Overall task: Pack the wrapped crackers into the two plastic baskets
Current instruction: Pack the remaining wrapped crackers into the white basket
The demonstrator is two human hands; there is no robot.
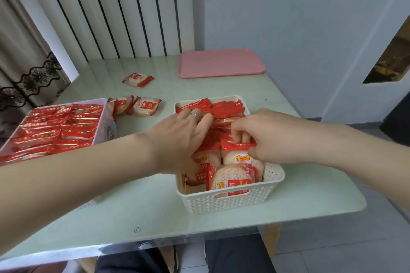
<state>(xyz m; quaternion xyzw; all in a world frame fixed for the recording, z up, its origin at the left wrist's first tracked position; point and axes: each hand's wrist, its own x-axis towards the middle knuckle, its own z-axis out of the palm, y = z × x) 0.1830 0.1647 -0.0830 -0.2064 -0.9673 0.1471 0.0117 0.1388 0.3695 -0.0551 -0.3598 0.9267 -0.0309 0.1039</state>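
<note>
A white woven plastic basket (230,203) stands in front of me, holding several red-wrapped crackers on edge. My left hand (184,133) lies over the basket with straight fingers pressing on the packets at the back. My right hand (259,137) pinches the red top edge of a cracker packet (238,155) standing inside the basket. A lilac basket (106,126) at the left is packed with rows of crackers. Loose crackers lie on the table: two (138,106) between the baskets and one (138,79) farther back.
A pink tray (221,63) sits at the far edge of the pale green glass table (137,206). A wall stands behind, a curtain at the left. The table's front edge and my knees show below.
</note>
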